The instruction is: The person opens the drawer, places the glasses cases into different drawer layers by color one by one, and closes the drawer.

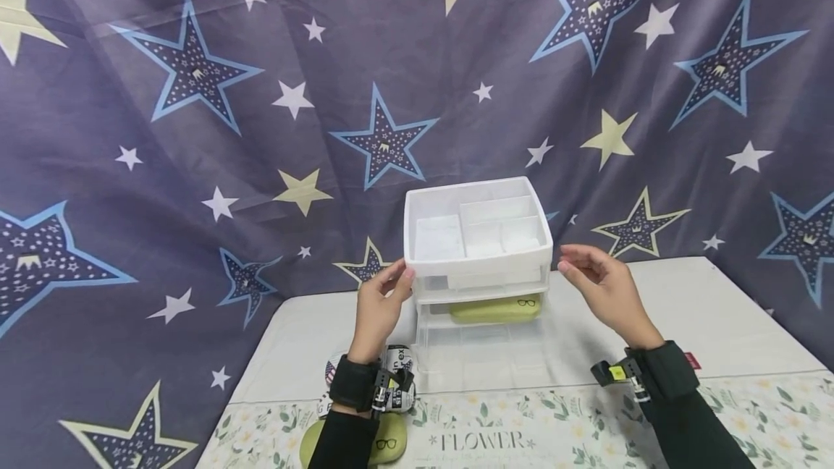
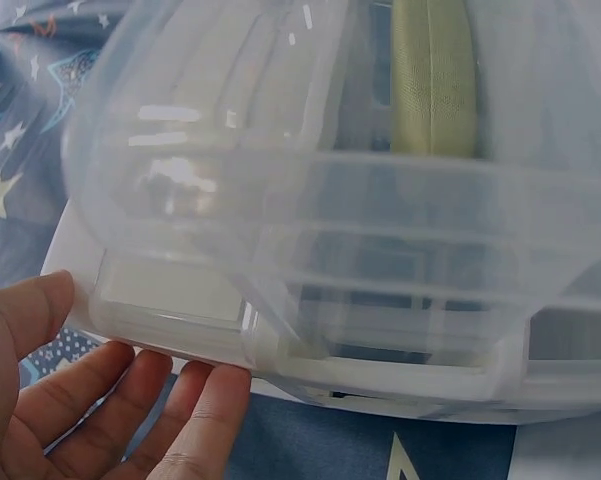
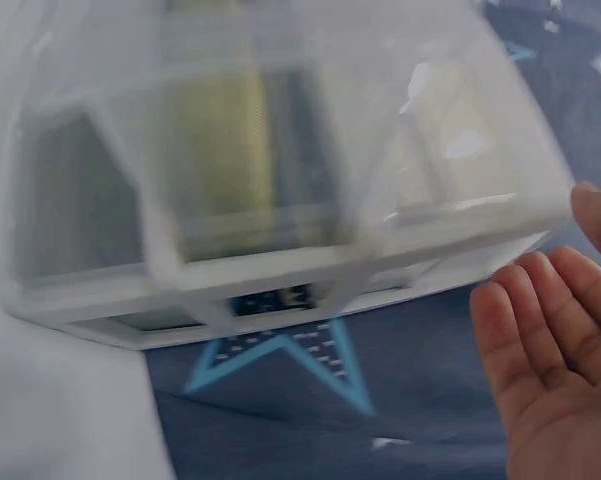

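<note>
A white plastic drawer unit [image 1: 478,264] with clear drawers stands near the back of the table. Its open top is a compartmented tray [image 1: 439,236]. A green glasses case [image 1: 495,309] lies in the drawer below the top one, and the left wrist view shows the same green case [image 2: 433,85] through clear plastic. My left hand [image 1: 380,306] touches the unit's upper left side, its fingers fairly straight along the edge. At the upper right side my right hand [image 1: 606,292] is held with loosely bent fingers, close to the wall; it holds nothing.
Left of the unit, partly behind my left wrist, sits a black-and-white printed item [image 1: 399,376]. Another green glasses case [image 1: 391,438] lies nearer the front, partly under my left sleeve. A star-patterned curtain [image 1: 456,56] hangs behind the floral-edged tablecloth [image 1: 684,295].
</note>
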A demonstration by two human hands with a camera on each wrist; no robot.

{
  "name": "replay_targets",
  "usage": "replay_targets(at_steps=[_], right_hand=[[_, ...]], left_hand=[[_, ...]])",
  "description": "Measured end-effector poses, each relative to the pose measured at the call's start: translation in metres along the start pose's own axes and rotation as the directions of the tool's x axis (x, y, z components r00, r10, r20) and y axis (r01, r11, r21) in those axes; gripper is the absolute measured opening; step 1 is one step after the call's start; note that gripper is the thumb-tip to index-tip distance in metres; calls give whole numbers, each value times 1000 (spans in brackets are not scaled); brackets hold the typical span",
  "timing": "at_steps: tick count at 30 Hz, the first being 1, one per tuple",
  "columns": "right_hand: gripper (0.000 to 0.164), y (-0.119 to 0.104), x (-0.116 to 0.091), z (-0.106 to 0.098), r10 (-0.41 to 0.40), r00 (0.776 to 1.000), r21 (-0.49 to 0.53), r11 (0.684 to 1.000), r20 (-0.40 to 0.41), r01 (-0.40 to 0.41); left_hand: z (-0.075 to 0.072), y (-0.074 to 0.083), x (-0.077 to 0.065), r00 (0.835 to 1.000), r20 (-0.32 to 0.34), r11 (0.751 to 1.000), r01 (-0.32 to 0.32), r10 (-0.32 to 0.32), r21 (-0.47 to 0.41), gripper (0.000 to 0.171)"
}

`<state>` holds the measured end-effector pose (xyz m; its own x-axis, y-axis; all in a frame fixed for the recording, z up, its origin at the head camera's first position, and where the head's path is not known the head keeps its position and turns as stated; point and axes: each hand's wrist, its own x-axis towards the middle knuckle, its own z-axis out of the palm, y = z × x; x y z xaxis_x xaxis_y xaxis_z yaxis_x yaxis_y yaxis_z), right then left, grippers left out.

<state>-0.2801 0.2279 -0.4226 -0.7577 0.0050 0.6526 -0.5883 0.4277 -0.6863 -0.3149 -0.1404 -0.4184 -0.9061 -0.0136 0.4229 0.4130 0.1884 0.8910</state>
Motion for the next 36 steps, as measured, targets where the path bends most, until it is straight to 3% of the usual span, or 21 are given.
replay_targets(at_steps=[5, 13, 21, 27, 29, 31, 36], right_hand=[[40, 21, -1, 5, 69, 997, 75, 995, 25, -71], [48, 38, -2, 21, 61, 993, 96, 993, 104, -71], [48, 45, -8, 23, 103, 986, 70, 991, 132, -113], [44, 46, -10, 23, 109, 985, 64, 991, 136, -119], [42, 45, -10, 24, 107, 984, 80, 990, 140, -118], [41, 46, -10, 25, 100, 985, 88, 990, 142, -114], [40, 46, -10, 26, 97, 986, 84, 991, 134, -109]], left_hand=[[-2, 2, -5, 1000, -2, 999, -6, 6, 35, 47], [-20, 4, -26, 1000, 23, 990, -12, 9, 141, 42], [-39, 15, -53, 993, 95, 937, -101, 73, 334, 30], [-58, 20, -69, 977, 212, 904, -119, 32, 412, 23], [-65, 19, -74, 962, 272, 889, -121, -4, 441, 21], [-74, 18, -80, 936, 349, 871, -140, -38, 471, 20], [-95, 15, -95, 826, 554, 842, -221, -106, 492, 23]])
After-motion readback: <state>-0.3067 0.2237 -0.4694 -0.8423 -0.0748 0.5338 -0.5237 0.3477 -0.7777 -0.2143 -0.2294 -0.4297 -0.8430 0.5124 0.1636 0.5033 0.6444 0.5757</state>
